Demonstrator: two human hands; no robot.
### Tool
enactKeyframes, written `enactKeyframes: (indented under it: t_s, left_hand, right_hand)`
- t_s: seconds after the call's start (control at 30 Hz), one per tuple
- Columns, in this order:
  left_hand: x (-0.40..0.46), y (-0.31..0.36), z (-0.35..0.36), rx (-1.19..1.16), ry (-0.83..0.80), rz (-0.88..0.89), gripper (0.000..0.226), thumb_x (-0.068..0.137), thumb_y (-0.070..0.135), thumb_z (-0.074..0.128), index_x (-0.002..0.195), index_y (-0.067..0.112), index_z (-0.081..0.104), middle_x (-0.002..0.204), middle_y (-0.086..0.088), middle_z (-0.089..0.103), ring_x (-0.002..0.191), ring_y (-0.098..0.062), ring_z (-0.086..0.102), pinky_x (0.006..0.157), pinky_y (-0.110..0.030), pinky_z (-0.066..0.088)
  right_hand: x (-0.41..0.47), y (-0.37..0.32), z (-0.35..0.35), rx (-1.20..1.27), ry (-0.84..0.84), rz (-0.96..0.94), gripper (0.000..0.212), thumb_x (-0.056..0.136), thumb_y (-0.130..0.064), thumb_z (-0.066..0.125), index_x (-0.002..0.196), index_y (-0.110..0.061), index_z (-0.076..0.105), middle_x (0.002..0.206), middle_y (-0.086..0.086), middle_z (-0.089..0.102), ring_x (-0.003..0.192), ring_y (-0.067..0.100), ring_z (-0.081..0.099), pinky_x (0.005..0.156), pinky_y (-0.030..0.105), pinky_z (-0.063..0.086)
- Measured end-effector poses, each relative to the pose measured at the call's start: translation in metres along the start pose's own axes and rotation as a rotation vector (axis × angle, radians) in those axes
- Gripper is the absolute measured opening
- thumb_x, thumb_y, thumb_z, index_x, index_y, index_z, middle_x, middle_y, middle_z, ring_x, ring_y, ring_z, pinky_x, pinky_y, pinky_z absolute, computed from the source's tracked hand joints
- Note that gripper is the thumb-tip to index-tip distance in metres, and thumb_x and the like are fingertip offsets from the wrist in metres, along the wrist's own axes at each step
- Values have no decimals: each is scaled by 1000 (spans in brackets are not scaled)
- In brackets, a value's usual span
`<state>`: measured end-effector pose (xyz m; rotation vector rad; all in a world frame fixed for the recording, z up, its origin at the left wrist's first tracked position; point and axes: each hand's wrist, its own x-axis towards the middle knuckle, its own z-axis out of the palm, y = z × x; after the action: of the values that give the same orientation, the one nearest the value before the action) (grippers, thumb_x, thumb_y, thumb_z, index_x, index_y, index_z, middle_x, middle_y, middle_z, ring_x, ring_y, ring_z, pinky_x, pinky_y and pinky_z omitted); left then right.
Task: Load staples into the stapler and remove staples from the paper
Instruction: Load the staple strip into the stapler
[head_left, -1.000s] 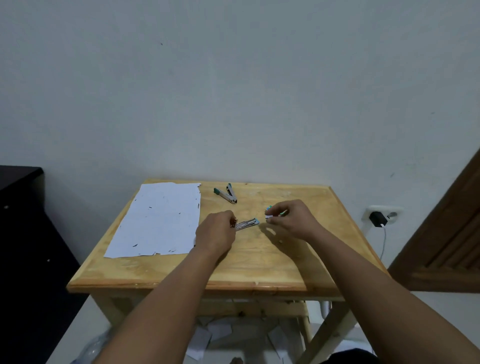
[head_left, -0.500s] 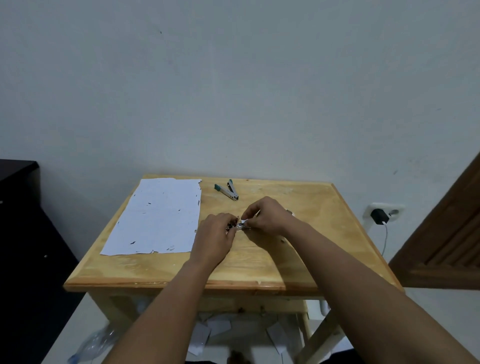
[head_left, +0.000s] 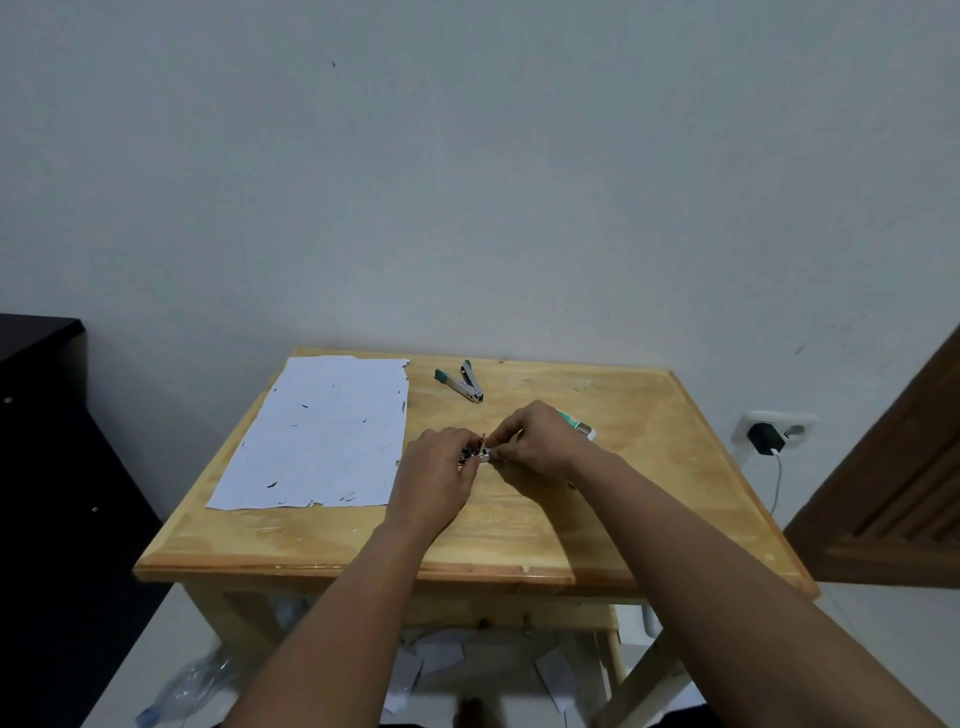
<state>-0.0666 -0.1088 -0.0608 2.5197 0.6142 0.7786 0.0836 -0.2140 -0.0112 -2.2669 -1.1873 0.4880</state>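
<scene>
While the white sheet of paper (head_left: 317, 434) lay far left, the left hand (head_left: 439, 467) and right hand (head_left: 535, 441) together pinched a small silver metal stapler (head_left: 480, 456).

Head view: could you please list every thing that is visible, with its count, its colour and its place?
table: one, light wood, centre of the view, against the wall
paper: one sheet, white with small dark marks, left part of the table
staple remover: one, green and metal, far side of the table, beside the paper
small metal piece: one, silver, pinched between both hands; too small to identify surely
green and white object: one, on the table behind the right hand, partly hidden
wall socket: one, white, with a black plug, wall at the right
paper scraps: several, white, floor under the table
left hand: one, table centre
right hand: one, table centre
</scene>
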Motion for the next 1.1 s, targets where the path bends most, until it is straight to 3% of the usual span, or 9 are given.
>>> enactKeyframes:
  t_s: [0.2,0.37,0.6,0.73,0.87,0.97,1.1]
  left_hand:
    - [0,0,1,2,-1,2,29,100,25,70,129,22,72,119,3,75,106,-15,63,91,-34,57]
    - [1,-1,1,1,-8,-6,31,100,26,70,131,22,71,122,2,75,110,-16,63,94,-33,56]
    - [1,-1,2,7,-22,-8,29,100,27,70,129,23,72,116,2,75,103,-16,62,90,-35,57]
    - [0,1,2,3,-19,-26,30,99,28,72,129,27,68,113,3,75,98,-15,63,87,-35,59]
    - [-1,1,1,-12,-12,-17,28,98,27,73,120,31,56,105,3,72,92,-15,63,80,-38,62]
    - [-2,2,1,26,5,28,26,99,26,71,123,31,60,104,2,73,91,-16,63,79,-38,60]
    - [1,-1,4,90,-13,111,30,103,26,65,133,27,68,113,3,75,100,-18,61,85,-35,55]
  right_hand:
    - [-7,1,2,-48,36,-34,15,91,-22,78,106,-21,81,103,-5,73,96,13,63,76,27,47]
    - [-17,5,9,-233,110,-136,20,94,-33,71,111,-28,79,113,-3,64,103,18,60,88,39,55]
    - [-28,14,4,-381,197,-167,20,95,-35,66,108,-31,79,113,-3,61,103,17,56,78,34,48]
    - [-32,16,2,-433,184,-134,22,96,-39,62,111,-38,77,111,-6,60,102,16,55,81,40,53]
    - [-35,17,2,-388,275,-38,23,97,-33,57,106,-32,78,105,-4,60,94,17,59,73,37,54]
    - [-35,17,4,-295,311,17,22,97,-29,57,103,-28,78,106,-3,63,94,19,61,74,36,51]
    - [-37,9,10,-172,329,-74,27,98,-28,60,123,-28,70,117,-7,65,102,13,63,84,34,47]
